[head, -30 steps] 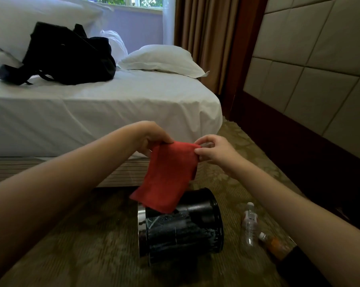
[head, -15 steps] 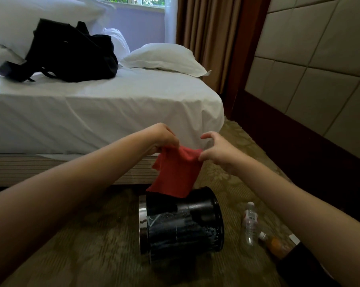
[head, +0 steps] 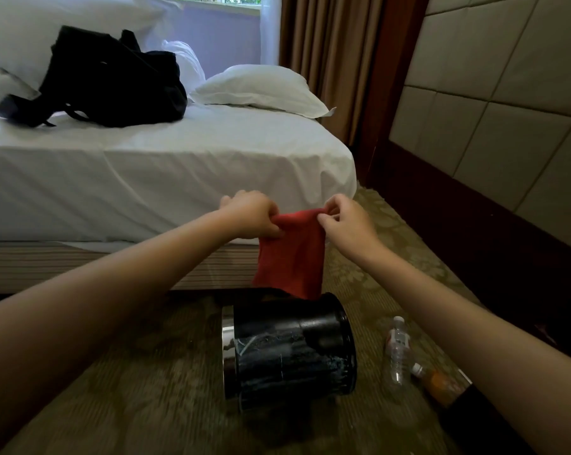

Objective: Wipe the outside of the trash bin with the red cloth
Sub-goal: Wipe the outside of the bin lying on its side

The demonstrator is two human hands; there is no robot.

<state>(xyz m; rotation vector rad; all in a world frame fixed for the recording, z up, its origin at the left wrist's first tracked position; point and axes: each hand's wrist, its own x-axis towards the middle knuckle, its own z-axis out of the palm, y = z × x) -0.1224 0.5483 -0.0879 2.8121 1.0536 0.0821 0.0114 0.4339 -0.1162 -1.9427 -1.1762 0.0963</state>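
Observation:
A black trash bin point(head: 287, 349) with a shiny metal rim lies on its side on the carpet, rim to the left. Above it hangs the red cloth point(head: 292, 257), held up by its top edge. My left hand point(head: 249, 215) pinches the cloth's left top corner and my right hand point(head: 346, 221) pinches the right top corner. The cloth's lower edge hangs just over the bin's upper side; whether it touches is unclear.
A bed point(head: 146, 165) with a white sheet, a pillow point(head: 261, 88) and a black backpack point(head: 113, 77) stands right behind. A clear water bottle point(head: 397, 353) and an orange-filled bottle point(head: 436, 384) lie on the carpet right of the bin. A padded wall point(head: 507, 93) runs along the right.
The cloth went from a spread hanging sheet to a narrower, bunched fold. My hands came closer together and both regripped its top edge. The bin has not moved.

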